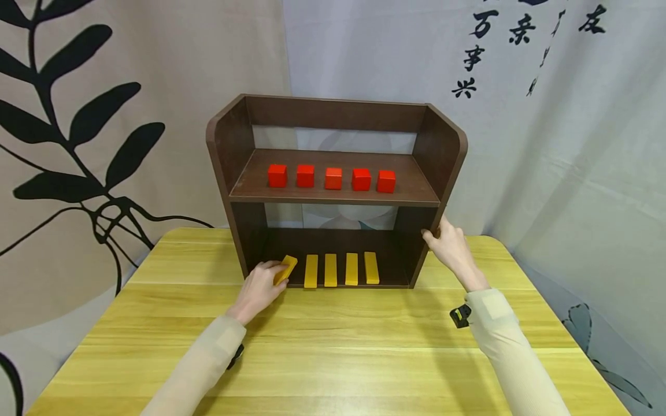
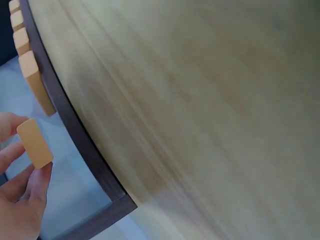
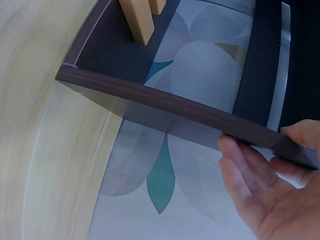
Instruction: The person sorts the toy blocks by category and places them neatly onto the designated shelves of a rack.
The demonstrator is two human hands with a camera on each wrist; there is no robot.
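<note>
My left hand point(image 1: 262, 287) pinches a yellow block point(image 1: 285, 269) between thumb and fingers at the lower left of a brown two-tier shelf point(image 1: 333, 202). The block leans to the right in the head view and appears as a small orange-tan end face point(image 2: 35, 143) in the left wrist view. Just right of it, several yellow blocks point(image 1: 330, 270) stand in a row on the lower tier. My right hand point(image 1: 450, 245) grips the shelf's right side panel point(image 3: 165, 102), thumb on one face and fingers on the other.
Several red cubes point(image 1: 333, 178) sit in a row on the upper tier. The shelf stands toward the back of a wood-grain table point(image 1: 343, 358). Behind it hangs a pale curtain point(image 1: 364, 52) with dark leaf prints and written characters.
</note>
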